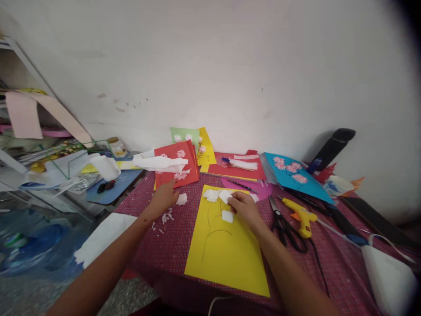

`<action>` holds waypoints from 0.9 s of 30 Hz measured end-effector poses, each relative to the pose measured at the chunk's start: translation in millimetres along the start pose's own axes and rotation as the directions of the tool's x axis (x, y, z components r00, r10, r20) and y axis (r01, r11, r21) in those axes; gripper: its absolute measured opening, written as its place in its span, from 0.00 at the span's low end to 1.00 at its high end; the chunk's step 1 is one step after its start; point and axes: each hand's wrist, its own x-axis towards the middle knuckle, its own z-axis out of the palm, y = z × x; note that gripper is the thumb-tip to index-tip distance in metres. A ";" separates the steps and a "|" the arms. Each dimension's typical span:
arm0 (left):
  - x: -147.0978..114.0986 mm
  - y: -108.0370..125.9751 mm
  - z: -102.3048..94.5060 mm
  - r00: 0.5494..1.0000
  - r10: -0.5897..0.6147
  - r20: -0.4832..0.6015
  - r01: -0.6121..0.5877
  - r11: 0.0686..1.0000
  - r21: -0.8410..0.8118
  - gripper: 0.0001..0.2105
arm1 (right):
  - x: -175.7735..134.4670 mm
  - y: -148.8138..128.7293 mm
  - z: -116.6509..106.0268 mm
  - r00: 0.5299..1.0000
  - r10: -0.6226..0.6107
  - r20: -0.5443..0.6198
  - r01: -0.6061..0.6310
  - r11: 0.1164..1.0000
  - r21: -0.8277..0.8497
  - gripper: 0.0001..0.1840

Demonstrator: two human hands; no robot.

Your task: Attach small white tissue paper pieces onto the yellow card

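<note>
My right hand (245, 208) pinches a small white paper square (225, 195) over the upper part of a yellow sheet (226, 263). Curved pencil lines are drawn on that sheet. Another white square (227, 216) lies just below my fingers, and a few white paper pieces (211, 195) rest at the sheet's top edge. My left hand (164, 196) reaches forward with its fingers apart, at the lower edge of a red card (194, 169) with pink paper blossoms. Right of it, a loose piece of white paper (182, 199) lies close to the fingertips.
Right of the yellow sheet lie black scissors (283, 226) and a yellow glue gun (301, 215) with its cord. Behind are a blue card (289, 173), a pen (242, 186) and a long white paper strip (161, 163). Paper scraps (167, 217) dot the checked cloth (164, 245).
</note>
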 end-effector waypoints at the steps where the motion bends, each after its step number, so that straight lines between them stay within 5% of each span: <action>1: -6.3 10.5 1.1 0.999 0.042 -0.022 -0.042 0.999 -0.035 0.14 | -0.4 0.0 0.7 1.000 0.004 0.008 -0.004 1.000 0.007 0.10; 7: -37.3 95.9 30.0 0.913 0.408 0.022 -0.357 0.821 -0.445 0.06 | -1.2 -0.3 2.1 1.000 0.021 0.020 -0.021 1.000 0.015 0.10; 10: -33.6 118.8 51.4 0.903 0.430 -0.016 -0.376 0.772 -0.512 0.09 | -0.4 -1.6 -0.3 0.999 0.033 -0.018 -0.033 0.999 -0.012 0.09; 13: -27.8 119.2 71.1 0.938 0.345 -0.025 -0.298 0.768 -0.567 0.10 | -0.8 -4.4 -1.6 0.999 0.045 -0.025 -0.046 0.999 -0.006 0.09; 18: -29.0 100.6 91.6 0.959 0.252 0.131 -0.063 0.639 -0.766 0.08 | -3.9 -8.3 2.8 0.998 0.027 0.061 -0.034 0.993 0.115 0.07; 27: -29.8 102.2 84.0 0.941 0.152 0.301 0.194 0.485 -0.853 0.09 | -4.7 -6.3 5.3 0.995 -0.017 0.095 0.001 0.986 0.164 0.08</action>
